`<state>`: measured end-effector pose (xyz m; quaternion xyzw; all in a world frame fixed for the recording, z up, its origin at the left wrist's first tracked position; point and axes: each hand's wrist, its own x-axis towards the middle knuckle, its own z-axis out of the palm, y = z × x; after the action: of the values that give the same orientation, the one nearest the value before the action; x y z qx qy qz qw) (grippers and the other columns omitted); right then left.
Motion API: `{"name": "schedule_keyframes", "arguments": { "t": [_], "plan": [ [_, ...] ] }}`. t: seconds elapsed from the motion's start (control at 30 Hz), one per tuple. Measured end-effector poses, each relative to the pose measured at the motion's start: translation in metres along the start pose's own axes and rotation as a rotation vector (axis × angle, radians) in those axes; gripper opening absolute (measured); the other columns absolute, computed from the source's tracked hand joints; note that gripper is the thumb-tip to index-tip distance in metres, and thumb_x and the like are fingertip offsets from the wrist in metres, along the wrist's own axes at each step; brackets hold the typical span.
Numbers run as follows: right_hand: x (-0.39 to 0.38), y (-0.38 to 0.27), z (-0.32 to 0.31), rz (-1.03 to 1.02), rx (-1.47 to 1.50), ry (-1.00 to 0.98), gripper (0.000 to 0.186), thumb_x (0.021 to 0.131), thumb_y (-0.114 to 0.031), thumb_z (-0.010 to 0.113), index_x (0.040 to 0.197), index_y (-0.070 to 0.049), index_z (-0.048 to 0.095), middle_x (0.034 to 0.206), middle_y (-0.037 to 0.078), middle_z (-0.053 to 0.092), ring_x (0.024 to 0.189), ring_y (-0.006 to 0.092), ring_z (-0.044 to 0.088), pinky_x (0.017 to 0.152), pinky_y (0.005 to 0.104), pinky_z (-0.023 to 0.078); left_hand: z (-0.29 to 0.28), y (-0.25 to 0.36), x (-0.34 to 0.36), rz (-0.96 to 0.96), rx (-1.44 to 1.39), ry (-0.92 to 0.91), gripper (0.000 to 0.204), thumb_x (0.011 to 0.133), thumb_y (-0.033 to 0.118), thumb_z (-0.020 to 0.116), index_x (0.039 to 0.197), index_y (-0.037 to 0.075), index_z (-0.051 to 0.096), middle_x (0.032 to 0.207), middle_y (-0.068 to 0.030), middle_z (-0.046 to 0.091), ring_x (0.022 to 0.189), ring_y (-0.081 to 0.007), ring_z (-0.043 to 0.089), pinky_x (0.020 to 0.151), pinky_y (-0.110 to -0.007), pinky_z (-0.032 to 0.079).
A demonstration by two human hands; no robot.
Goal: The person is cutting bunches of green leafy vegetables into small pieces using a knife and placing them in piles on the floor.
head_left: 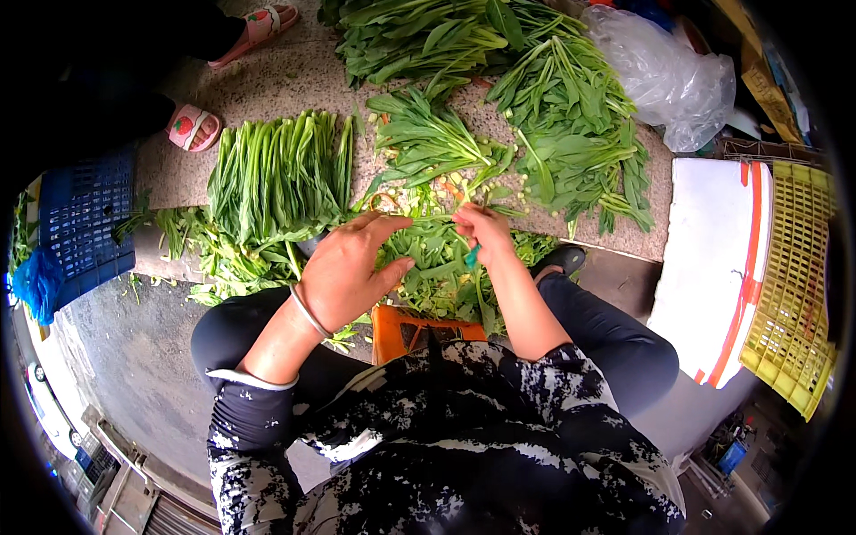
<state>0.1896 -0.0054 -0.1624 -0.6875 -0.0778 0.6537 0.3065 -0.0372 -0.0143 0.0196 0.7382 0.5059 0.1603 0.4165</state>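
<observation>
My left hand (349,266), with a light bracelet at the wrist, is palm down with thumb and forefinger spread apart. Its fingertips reach a thin green stem (432,218) that runs across toward my right hand (486,234). The right fingers are closed around a small tool with a teal handle (473,257); its working end is hidden. Just beyond my hands, a small bunch of leafy greens (432,143) lies on the stone ledge (312,85). Loose leaves and trimmings (437,267) are heaped below my hands.
A neat row of greens (281,174) lies left, larger piles (571,116) at the right and back. A blue crate (89,214) stands left; a white foam box (704,259), yellow crate (789,276) and clear plastic bag (669,71) right. Another person's pink sandals (194,127) are far left.
</observation>
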Motion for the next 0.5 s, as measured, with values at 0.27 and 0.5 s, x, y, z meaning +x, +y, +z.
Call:
{"name": "schedule_keyframes", "arguments": {
  "t": [0.27, 0.5],
  "plan": [
    [0.032, -0.034, -0.004, -0.669, -0.115, 0.157, 0.032, 0.079, -0.01, 0.062, 0.106, 0.003, 0.052, 0.077, 0.007, 0.062, 0.05, 0.0098, 0.054, 0.045, 0.0208, 0.043, 0.021, -0.003, 0.008, 0.033, 0.077, -0.072, 0.036, 0.074, 0.02, 0.063, 0.104, 0.003, 0.056, 0.1, -0.0166, 0.059, 0.089, -0.0324, 0.057, 0.079, -0.035, 0.046],
    [-0.008, -0.054, 0.013, -0.807, -0.18, 0.159, 0.013, 0.078, -0.01, 0.063, 0.086, 0.001, 0.061, 0.071, 0.004, 0.062, 0.052, 0.0082, 0.054, 0.049, 0.0218, 0.043, 0.034, -0.005, 0.025, 0.098, 0.074, 0.004, 0.034, 0.074, 0.017, 0.062, 0.105, 0.005, 0.056, 0.101, -0.0165, 0.058, 0.089, -0.0326, 0.057, 0.078, -0.036, 0.046]
  ]
}}
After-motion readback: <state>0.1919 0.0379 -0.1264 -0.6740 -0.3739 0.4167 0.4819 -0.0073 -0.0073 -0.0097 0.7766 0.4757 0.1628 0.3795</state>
